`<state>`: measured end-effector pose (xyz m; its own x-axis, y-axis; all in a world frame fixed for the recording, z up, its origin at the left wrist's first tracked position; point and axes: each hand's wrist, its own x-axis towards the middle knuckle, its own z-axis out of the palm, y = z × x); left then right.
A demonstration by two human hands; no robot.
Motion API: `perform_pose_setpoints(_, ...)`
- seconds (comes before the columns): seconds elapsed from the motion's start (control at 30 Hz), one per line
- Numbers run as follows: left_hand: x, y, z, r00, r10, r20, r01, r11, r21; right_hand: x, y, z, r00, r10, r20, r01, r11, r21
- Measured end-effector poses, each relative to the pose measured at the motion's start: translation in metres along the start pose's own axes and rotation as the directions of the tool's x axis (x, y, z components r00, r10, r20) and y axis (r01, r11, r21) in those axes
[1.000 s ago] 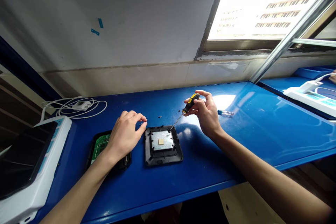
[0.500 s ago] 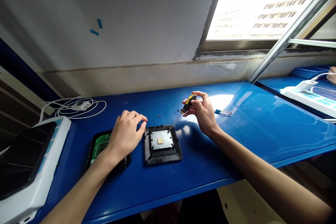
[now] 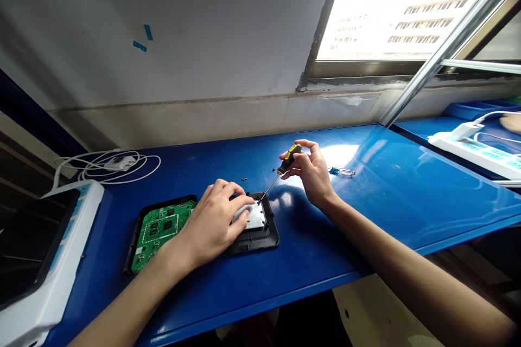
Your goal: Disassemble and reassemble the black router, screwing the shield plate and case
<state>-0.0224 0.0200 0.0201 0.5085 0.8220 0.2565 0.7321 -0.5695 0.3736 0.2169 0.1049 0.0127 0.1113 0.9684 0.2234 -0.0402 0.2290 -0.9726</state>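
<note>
The right hand [image 3: 312,172] is gripping a slim black-and-yellow screwdriver [image 3: 289,159], its tip reaching the silver metal plate's [image 3: 257,218] far right corner on the blue bench [image 3: 244,293]; the left hand [image 3: 214,222], open, is touching the plate. Off-axis pressure is likely risking slippage. The screwdriver's long axis is slanting down-left, tip nearer the wearer.

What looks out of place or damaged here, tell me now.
Small dark pieces, probably screws, lie loose on the glossy blue table behind the square black plastic cover, in no tray. On the grey wall, two short blue strips sit askew to each other. Nothing looks spilled or broken.
</note>
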Motion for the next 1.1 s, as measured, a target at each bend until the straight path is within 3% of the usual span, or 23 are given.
perform_pose_setpoints(0.23,-0.0016,0.002,0.0028,0.998,-0.007,0.058,0.007,1.0,0.0,0.001,0.0012,-0.0008,1.0,-0.005,-0.001,0.005,1.0,-0.001)
perform_pose_setpoints(0.8,-0.0017,0.0051,0.0043,0.999,0.041,0.027,-0.042,0.998,0.05,0.0022,0.0033,-0.0009,1.0,-0.011,0.0,0.011,1.0,0.006)
perform_pose_setpoints(1.1,-0.0003,0.0067,0.0045,0.998,0.004,0.059,-0.007,0.999,0.053,0.0016,0.0011,-0.0004,1.0,-0.009,0.008,0.009,1.0,0.006)
